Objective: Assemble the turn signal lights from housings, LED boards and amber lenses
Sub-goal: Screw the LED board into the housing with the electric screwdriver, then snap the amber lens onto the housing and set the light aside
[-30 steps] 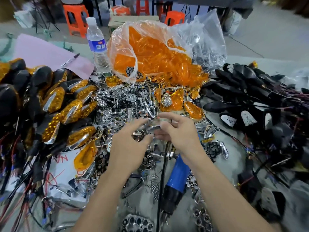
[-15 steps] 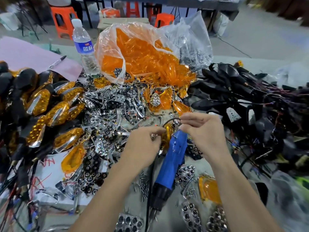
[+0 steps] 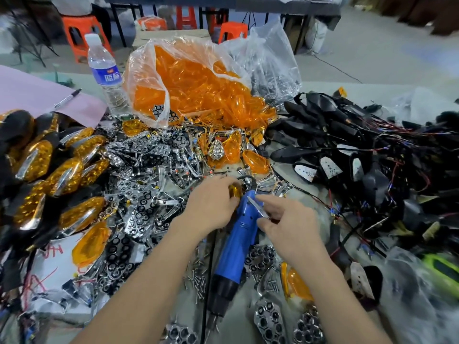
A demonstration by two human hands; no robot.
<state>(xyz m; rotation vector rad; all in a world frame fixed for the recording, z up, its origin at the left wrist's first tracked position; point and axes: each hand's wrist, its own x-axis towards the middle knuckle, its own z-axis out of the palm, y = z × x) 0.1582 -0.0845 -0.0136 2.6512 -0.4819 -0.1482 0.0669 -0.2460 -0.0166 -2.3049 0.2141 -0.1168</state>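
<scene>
Left hand (image 3: 211,207) sits back-up right at the top end of the blue screwdriver (image 3: 236,247), just to its left, fingers curled round an amber lens (image 3: 234,191) so only the edge of it peeks out. Right hand (image 3: 293,222) comes in from the screwdriver's other side, wrist low, thumb and forefinger pinching a slim chrome piece (image 3: 255,206) that pokes out across the screwdriver's blue body. Can't tell if the chrome piece actually touches the lens. Both forearms angle in from the bottom, one either side of the tool, which lies flat on the surface (image 3: 308,202) with its black nose toward the camera.

Past the screwdriver's far end is the big bag of amber lenses (image 3: 198,95). Left of it there's a heap of chrome reflectors (image 3: 149,167), and further left the finished lights (image 3: 64,175). Well off to its right are the black housings (image 3: 330,125) in a tangle of wires. Loose screws (image 3: 198,279) lie just beside its lower left.
</scene>
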